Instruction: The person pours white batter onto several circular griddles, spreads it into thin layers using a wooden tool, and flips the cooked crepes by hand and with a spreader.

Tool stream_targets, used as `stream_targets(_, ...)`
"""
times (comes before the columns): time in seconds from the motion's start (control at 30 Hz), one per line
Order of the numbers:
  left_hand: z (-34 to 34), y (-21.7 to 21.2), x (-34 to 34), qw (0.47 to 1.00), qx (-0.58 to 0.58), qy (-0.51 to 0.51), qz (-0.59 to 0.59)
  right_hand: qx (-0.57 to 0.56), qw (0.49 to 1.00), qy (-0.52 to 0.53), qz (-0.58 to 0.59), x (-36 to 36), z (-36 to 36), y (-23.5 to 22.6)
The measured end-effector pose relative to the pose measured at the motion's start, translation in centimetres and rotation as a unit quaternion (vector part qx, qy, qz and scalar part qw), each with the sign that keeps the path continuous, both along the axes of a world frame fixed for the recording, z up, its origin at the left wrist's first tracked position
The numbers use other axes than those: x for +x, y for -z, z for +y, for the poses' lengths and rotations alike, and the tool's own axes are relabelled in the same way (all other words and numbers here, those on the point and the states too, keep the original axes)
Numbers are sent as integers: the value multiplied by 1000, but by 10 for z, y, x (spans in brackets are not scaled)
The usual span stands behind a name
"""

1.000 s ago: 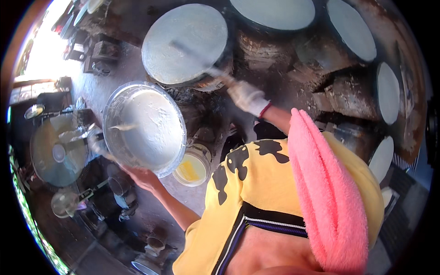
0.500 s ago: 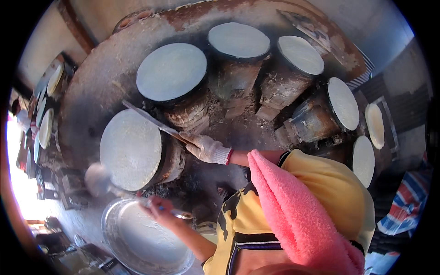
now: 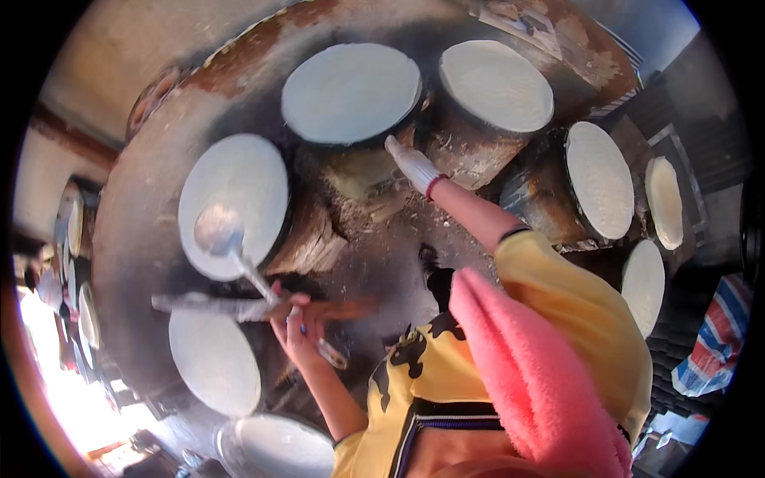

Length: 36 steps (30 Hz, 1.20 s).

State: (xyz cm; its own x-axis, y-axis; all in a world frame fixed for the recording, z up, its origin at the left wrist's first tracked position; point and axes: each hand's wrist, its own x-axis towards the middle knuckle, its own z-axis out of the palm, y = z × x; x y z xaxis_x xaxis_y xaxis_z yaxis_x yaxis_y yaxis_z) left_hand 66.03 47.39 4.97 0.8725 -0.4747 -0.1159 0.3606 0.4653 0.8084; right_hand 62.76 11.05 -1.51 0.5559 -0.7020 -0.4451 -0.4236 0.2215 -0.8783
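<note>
My left hand (image 3: 296, 325) is closed round two tools at once. One is a metal ladle (image 3: 256, 277), its bowl over the white-coated round griddle at the left (image 3: 231, 163). The other is a long flat spatula (image 3: 219, 308) with a wooden handle (image 3: 351, 308), blurred and lying crosswise over the nearer white round (image 3: 213, 362). My right hand (image 3: 414, 166), in a pale knitted glove with a red cuff, stretches its fingers to the near rim of a white-coated griddle (image 3: 351, 92). Nothing shows in it. Whether the fingertips touch the rim I cannot tell.
More white-coated griddles (image 3: 496, 84) curve round to the right on brown stove drums (image 3: 315, 231). A wide basin of white batter (image 3: 283, 448) stands at the lower left. A pale flat round (image 3: 664, 203) and a striped bag (image 3: 713, 338) are at the right.
My right hand has let go of the spatula and moved to a griddle rim farther off. My left hand now holds the spatula with the ladle, away from the basin. My view has turned leftward.
</note>
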Motion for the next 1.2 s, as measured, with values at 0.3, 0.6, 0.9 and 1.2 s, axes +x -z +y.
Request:
stream_targets(0.3, -61, -4, 20, 990, 88, -77, 78, 132, 987, -1, 95, 113, 9, 43)
stream_targets(0.6, -112, -24, 87, 996, 86, 30, -6, -174, 946, -266, -68, 81, -4, -53)
stream_targets(0.9, -172, -7, 84, 975, 18, 218, 50, 268, 868, 378, -179, -167, -186, 56)
stream_targets(1.2, -204, -20, 56, 958, -162, 187, 144, -207, 971, 106, 59, 15, -232, 55)
